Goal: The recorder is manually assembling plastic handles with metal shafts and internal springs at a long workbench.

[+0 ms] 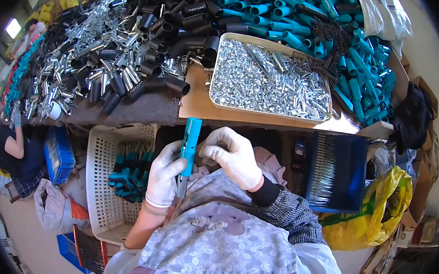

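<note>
My left hand point(162, 178), in a white glove, is wrapped round a teal tubular handle point(193, 130) held upright. Slots show in the tube's side, and a grey metal part point(182, 185) sticks out below my fingers. Just right of the tube is my gloved right hand point(236, 159), its thumb and fingers curled together in a pinch. Anything between those fingertips is too small or hidden to make out. Both hands are over my lap, in front of the table edge.
A cream tray point(270, 114) of small metal pieces lies on the table. Around it are piled teal handles point(285, 26), black tubes point(183, 10) and metal tubes point(126, 75). A white basket point(95, 179) holds teal-and-black pieces; a blue bin point(348, 173) holds thin metal rods. Other people sit further left.
</note>
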A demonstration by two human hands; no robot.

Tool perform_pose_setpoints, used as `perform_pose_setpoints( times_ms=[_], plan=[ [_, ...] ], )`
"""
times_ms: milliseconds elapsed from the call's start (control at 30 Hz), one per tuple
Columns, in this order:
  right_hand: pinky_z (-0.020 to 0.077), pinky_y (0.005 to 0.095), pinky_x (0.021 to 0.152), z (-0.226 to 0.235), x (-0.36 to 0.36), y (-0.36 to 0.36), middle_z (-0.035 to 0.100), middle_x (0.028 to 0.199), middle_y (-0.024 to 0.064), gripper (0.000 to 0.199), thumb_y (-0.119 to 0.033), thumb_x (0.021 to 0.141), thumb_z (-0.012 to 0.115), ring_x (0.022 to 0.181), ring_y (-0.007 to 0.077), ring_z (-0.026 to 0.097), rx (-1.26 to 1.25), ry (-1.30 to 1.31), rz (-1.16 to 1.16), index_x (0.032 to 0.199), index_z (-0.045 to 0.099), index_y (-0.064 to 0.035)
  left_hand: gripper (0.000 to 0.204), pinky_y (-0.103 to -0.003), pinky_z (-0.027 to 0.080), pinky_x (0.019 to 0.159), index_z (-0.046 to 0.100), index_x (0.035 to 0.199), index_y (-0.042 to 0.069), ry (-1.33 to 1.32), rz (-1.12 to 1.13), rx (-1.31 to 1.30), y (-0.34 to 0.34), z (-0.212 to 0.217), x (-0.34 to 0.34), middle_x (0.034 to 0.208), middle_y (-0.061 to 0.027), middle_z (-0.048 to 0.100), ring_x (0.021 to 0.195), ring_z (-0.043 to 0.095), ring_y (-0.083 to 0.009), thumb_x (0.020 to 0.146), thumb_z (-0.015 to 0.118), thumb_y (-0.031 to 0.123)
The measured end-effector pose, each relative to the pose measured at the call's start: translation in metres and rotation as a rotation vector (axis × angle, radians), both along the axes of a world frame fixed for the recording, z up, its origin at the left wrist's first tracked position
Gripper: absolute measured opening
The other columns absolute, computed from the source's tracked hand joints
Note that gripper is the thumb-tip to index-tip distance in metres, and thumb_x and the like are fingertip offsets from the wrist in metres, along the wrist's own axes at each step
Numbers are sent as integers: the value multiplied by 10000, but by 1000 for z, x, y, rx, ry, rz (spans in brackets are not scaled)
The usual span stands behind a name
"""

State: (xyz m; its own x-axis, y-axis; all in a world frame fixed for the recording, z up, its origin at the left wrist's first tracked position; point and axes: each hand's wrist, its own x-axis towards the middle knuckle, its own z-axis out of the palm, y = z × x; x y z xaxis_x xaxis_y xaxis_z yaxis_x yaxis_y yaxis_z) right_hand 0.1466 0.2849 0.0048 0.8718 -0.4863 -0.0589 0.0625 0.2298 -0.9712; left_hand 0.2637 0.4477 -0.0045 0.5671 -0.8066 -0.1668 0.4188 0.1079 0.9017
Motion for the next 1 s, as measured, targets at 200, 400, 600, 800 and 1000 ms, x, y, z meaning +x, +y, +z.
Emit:
perform_pose_setpoints(
  times_ms=[200,400,600,800,1000],
  plan=[
    [526,283,657,-7,23,14,680,817,67,134,-53,832,779,715,119,634,-452,45,-56,911,681,-6,422,-249,511,813,533,1312,-79,-180,99,113,0,7,-5,1087,-83,647,924,620,-114,892,567,-48],
    [536,277,695,-6,35,9,684,828,20,160,-86,852,797,754,68,601,-36,28,75,887,670,5,419,-268,528,833,567,1297,-70,-310,198,111,8,-2,0,1086,-70,657,909,632,-118,883,623,-39],
    [523,278,839,-13,66,9,660,991,23,385,-94,833,823,915,84,593,119,-78,303,1155,632,-5,457,-262,519,762,551,1329,-85,-159,151,47,21,6,15,1033,-78,666,844,636,-120,878,610,-34],
    [543,276,748,-2,98,14,630,927,11,397,-139,867,802,825,80,598,-13,-128,438,1176,597,3,571,-262,502,616,518,1335,-93,-109,157,-89,31,-4,28,897,-111,642,702,613,-150,912,704,243],
    [526,248,607,32,102,29,614,937,37,354,-190,904,730,758,80,597,28,9,437,1169,571,-18,787,-258,489,588,486,1355,-83,-69,223,-193,28,3,28,892,-90,630,691,608,-159,896,740,505]
  ],
)
